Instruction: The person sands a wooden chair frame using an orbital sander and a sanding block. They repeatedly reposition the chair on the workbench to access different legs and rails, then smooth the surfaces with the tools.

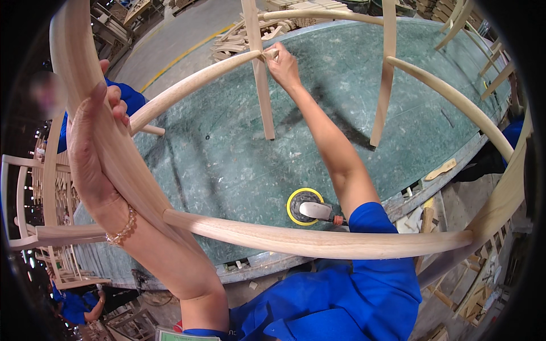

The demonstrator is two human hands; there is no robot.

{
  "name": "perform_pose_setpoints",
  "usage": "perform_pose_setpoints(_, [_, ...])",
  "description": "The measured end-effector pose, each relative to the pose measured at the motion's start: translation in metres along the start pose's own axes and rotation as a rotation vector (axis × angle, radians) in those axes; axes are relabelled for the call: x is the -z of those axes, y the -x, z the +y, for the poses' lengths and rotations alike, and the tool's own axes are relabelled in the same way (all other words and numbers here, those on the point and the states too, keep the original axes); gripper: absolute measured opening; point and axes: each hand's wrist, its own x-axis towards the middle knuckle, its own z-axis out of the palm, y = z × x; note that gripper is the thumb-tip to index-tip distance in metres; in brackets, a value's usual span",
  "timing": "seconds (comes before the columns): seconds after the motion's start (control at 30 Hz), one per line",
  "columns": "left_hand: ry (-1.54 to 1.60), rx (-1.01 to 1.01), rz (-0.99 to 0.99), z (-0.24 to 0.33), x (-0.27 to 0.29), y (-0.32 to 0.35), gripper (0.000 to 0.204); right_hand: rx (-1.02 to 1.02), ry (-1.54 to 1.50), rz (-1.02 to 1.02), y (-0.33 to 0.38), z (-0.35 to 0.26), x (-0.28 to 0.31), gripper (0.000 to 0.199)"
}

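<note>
A pale wooden chair frame [318, 238] stands in front of me, its curved legs joined by rounded rails. My left hand [94, 150] is wrapped round its thick left leg [116, 136], fingers on the far side. Stretched through the frame, my right hand [282, 67] is closed at the joint where the left side rail [196, 88] meets a far upright [261, 94]. A small beige piece [272, 54], perhaps folded sandpaper, shows at its fingertips. Below that forearm, a round sander [310, 207] with a yellow-edged disc lies on the green tabletop [239, 187].
Another rail [455, 99] and the right leg [503, 193] bound the frame's right side. A small wooden piece [441, 169] lies by the table's edge. Wood parts are stacked beyond the table [244, 42]. Co-workers in blue [79, 307] are at the left; chair frames stand nearby.
</note>
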Motion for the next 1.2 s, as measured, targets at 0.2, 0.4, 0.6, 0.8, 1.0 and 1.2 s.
perform_pose_setpoints(0.2, [0.002, 0.011, 0.019, 0.002, -0.001, 0.002, 0.055, -0.030, -0.017, 0.021, 0.006, -0.001, -0.006, 0.014])
perform_pose_setpoints(0.4, [0.038, 0.010, 0.031, 0.002, -0.004, 0.002, 0.055, -0.003, -0.016, 0.110, 0.001, -0.009, -0.008, 0.013])
perform_pose_setpoints(0.6, [0.035, 0.027, 0.005, 0.002, 0.001, 0.001, 0.054, -0.043, -0.058, 0.100, 0.017, -0.005, -0.012, 0.014])
perform_pose_setpoints(0.8, [0.077, 0.016, -0.003, 0.001, 0.001, 0.003, 0.053, -0.078, -0.088, 0.150, 0.019, -0.001, -0.026, 0.019])
perform_pose_setpoints(1.0, [0.064, 0.057, -0.035, -0.001, -0.002, -0.004, 0.055, -0.133, -0.132, 0.259, 0.018, 0.009, -0.023, 0.013])
perform_pose_setpoints(1.2, [-0.344, 0.092, -0.072, 0.004, 0.009, -0.007, 0.034, -0.102, -0.009, 0.242, 0.075, 0.025, 0.002, 0.019])
